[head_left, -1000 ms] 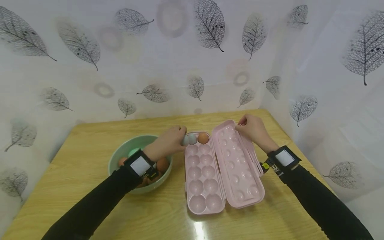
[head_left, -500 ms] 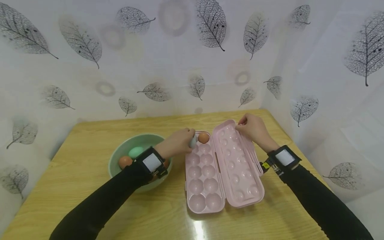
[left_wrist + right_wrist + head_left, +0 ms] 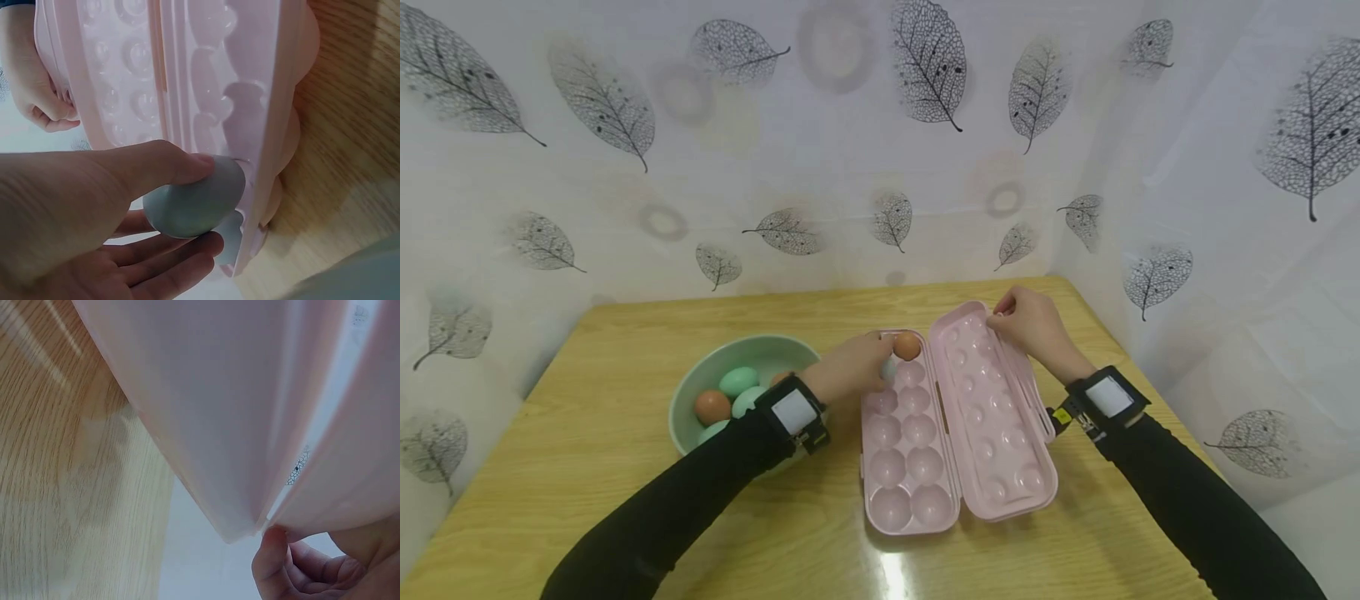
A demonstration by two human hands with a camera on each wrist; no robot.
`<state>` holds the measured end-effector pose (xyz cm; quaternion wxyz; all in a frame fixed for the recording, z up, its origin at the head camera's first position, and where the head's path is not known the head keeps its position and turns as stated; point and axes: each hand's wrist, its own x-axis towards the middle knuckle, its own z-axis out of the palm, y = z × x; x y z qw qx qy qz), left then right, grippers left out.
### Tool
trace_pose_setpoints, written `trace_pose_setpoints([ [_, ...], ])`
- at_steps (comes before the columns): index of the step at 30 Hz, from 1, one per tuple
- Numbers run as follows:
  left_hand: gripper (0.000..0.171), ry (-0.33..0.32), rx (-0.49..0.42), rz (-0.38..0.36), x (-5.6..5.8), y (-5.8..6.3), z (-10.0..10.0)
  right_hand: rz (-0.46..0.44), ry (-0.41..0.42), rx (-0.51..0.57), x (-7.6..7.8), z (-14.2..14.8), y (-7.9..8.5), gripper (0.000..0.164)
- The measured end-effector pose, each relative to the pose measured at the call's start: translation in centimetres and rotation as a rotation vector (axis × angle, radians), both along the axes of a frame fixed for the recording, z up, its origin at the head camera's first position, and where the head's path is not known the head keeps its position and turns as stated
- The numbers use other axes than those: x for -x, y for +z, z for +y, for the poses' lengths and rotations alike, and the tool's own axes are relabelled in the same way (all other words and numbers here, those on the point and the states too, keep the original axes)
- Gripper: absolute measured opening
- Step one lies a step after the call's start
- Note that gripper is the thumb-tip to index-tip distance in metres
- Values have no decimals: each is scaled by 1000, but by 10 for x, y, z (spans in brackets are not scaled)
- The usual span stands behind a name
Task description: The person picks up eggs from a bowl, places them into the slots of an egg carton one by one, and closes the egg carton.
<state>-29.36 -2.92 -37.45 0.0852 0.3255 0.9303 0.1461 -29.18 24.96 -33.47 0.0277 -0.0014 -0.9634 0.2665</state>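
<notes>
My left hand (image 3: 856, 367) pinches a pale blue-green egg (image 3: 199, 197) between thumb and fingers, over the far left part of a pink plastic egg box (image 3: 887, 467). A second pale egg (image 3: 231, 239) shows in the box behind the fingertips in the left wrist view; in the head view the hand covers it. One brown egg (image 3: 907, 346) sits in the far right cup. Several nearer cups hold nothing. My right hand (image 3: 1036, 329) pinches the outer edge of the box's opened lid (image 3: 992, 417) near its far corner, thumb against the rim in the right wrist view.
A light green bowl (image 3: 681, 408) stands left of the box, with brown eggs (image 3: 712, 407) and green eggs (image 3: 740, 381) in it. My left forearm crosses over its right side. Behind the wooden table (image 3: 625, 350) hangs a leaf-patterned curtain (image 3: 820, 150).
My left hand has moved right and slightly nearer with the pale egg, now covering the pale egg in the far left cup. More eggs show in the bowl. The right hand keeps its place.
</notes>
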Motion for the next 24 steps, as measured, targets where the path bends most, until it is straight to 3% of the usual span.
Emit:
trace_pose_setpoints([
  [5,64,-1,-5,8,-1,-4,2,3,-3,1,0,1,-1,28],
  [13,50,19,41,65,-1,-12,5,-1,0,8,0,0,-2,28],
  [21,32,67,205,140,-3,-16,13,-9,1,16,1,-1,1,28],
  [24,31,77,212,138,-5,-15,14,-9,5,13,2,-2,2,28],
])
